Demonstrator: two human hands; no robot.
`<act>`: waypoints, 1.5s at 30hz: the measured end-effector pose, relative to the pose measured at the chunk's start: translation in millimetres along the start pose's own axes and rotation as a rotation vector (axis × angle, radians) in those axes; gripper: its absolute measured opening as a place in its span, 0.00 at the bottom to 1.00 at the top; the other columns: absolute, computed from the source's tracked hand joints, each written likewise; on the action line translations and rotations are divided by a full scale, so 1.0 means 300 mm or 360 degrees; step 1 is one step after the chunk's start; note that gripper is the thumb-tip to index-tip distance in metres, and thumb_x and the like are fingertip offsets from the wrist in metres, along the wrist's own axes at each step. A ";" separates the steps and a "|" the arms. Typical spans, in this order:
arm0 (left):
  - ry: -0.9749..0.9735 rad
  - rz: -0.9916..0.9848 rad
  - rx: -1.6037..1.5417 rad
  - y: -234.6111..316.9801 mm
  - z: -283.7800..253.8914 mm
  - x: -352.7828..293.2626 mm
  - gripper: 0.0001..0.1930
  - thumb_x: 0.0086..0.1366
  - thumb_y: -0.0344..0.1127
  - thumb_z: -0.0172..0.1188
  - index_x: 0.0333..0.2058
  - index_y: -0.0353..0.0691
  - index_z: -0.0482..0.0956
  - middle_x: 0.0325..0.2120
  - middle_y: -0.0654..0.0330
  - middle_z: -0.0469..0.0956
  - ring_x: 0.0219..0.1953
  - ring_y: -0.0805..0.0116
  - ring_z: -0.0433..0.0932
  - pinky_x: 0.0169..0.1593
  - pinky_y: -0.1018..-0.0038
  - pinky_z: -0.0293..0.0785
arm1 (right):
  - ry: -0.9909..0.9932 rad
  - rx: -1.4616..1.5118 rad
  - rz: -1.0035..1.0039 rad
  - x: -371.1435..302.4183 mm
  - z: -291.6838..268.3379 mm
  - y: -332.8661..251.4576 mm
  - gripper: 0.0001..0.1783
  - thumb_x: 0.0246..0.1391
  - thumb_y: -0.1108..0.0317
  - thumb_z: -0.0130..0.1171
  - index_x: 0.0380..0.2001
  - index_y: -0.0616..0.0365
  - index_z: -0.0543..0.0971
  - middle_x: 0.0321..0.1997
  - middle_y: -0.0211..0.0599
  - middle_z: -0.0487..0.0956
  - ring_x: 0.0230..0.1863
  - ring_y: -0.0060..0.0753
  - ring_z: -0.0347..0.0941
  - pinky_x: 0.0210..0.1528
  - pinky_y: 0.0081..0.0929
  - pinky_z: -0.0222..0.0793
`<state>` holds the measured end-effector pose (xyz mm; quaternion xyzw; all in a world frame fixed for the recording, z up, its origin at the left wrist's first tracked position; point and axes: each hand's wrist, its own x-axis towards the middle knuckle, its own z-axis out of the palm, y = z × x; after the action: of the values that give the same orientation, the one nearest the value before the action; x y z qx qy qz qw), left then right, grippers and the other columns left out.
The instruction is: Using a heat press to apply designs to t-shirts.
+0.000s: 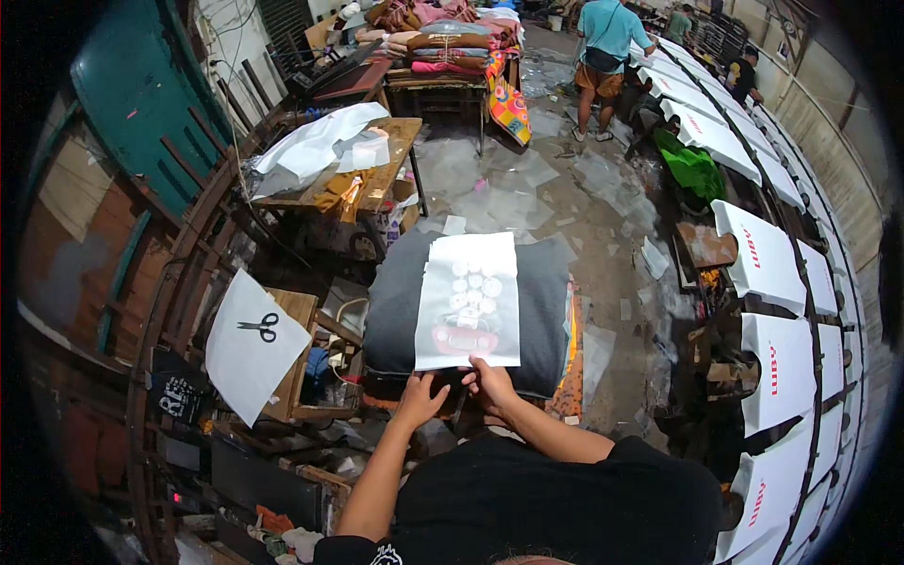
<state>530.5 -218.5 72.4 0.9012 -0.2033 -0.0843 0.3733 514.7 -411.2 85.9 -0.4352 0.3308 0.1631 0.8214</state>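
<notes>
A dark grey garment (541, 311) lies flat on a board in front of me. A white printed sheet (469, 299) with pale round shapes and a red patch rests on top of it. My right hand (490, 381) presses the near edge of the sheet with its fingers. My left hand (420, 397) rests with spread fingers on the garment's near edge, just below the sheet's left corner. Neither hand grips anything.
Black scissors (261, 327) lie on a white sheet (247, 363) at my left on a wooden stand. A cluttered wooden table (391, 155) stands beyond. White printed shirts (767, 268) line a long rack at right. Two people (603, 56) stand far off.
</notes>
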 end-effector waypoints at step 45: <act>0.0782 -0.0286 -0.2390 0.016 -0.732 -0.041 0.36 0.62 0.47 0.66 0.62 0.34 0.63 0.57 0.51 0.71 0.58 0.58 0.71 0.58 0.57 0.71 | -0.1457 -0.1275 0.0170 -0.232 0.397 -0.385 0.13 0.63 0.62 0.54 0.38 0.61 0.78 0.23 0.31 0.77 0.20 0.22 0.71 0.20 0.19 0.64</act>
<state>584.8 -76.0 231.0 0.4144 0.0696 -0.0275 0.9070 576.1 -377.6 251.7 -0.5788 -0.1215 0.4863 0.6432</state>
